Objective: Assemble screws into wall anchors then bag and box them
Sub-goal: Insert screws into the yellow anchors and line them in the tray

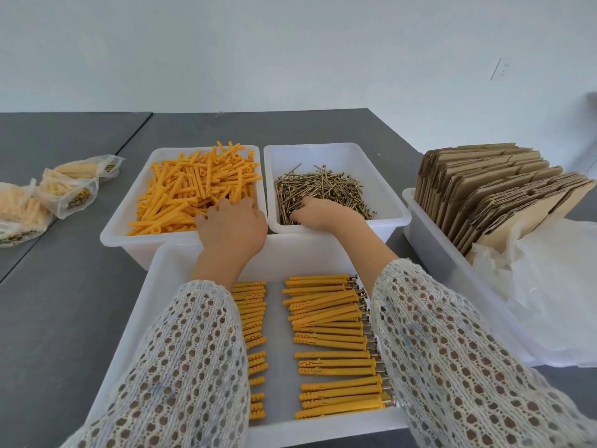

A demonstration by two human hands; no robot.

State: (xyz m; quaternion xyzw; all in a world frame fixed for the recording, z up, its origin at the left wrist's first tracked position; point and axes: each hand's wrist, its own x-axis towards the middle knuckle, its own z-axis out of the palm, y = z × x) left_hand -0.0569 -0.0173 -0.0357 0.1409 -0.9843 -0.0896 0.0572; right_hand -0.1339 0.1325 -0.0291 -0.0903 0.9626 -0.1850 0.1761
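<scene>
- Orange plastic wall anchors (197, 192), loose: a heaped stock in the anchor bin (113, 234), which stands just behind the near tray, to its left side.
- Brass-coloured screws (323, 192), loose: a thinner pile in the screw bin (392, 218), just behind the near tray, to its right side, touching the anchor bin.
- Near tray (277, 430), white plastic: the landmark. It holds assembled anchors (329, 334) laid flat in two columns, screw heads showing at the right ends of the right column; the left column is partly hidden by a knit sleeve (181, 367).
- Left hand (232, 231): reaches past the near tray's far wall into the anchor bin, fingers curled down into the heap. Whether they have closed on an anchor cannot be told.
- Right hand (323, 213): reaches past the same wall into the screw bin, fingertips buried among the screws; a pinch is likely but not shown.
- Filled bags (69, 195): several clear bags of finished pieces on the grey table (64, 302), well to the left of the near tray.
- Flat cardboard boxes (494, 192): unfolded, stacked on edge in a bin right of the near tray, with clear plastic bags (549, 286) in front of them.
- Progress, as judged: assembly is in hand, some bagging is done, and no made-up box is in view; the tray's batch awaits bagging and much loose stock remains.
</scene>
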